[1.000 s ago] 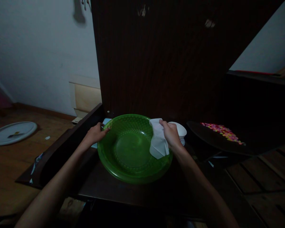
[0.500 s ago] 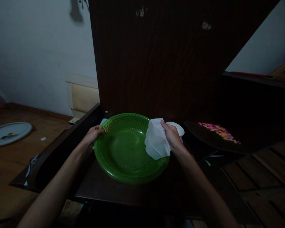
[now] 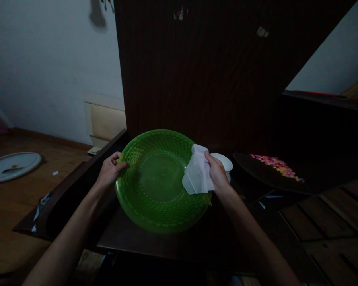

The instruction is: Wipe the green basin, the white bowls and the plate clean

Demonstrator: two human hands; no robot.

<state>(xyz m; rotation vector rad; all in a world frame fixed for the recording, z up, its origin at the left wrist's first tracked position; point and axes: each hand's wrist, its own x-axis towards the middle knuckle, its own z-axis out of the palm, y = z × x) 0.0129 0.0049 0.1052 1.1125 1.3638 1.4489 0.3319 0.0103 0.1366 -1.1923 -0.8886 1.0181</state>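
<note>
A round green plastic basin [image 3: 161, 178] is tilted toward me above a dark wooden surface [image 3: 131, 240]. My left hand [image 3: 110, 169] grips its left rim, thumb on the inside and fingers behind. At the right rim my right hand [image 3: 216, 171] is closed on a white tissue [image 3: 198, 172], which drapes over the basin's edge and inner wall. Whether the right fingers also pinch the rim under the tissue is hidden. White bowls [image 3: 223, 162] stand just behind my right hand, partly covered by it.
A dark board [image 3: 241, 165] at the right carries many small pink and yellow pieces [image 3: 276, 167]. Behind the basin rises a tall dark wooden panel [image 3: 197, 79]. On the floor at the left lie a white round lid-like object [image 3: 24, 159] and a paper scrap [image 3: 55, 173].
The basin's far rim has risen, so it tilts more toward me and shows lighter green. My left hand has shifted slightly left and up; the tissue's folds have changed.
</note>
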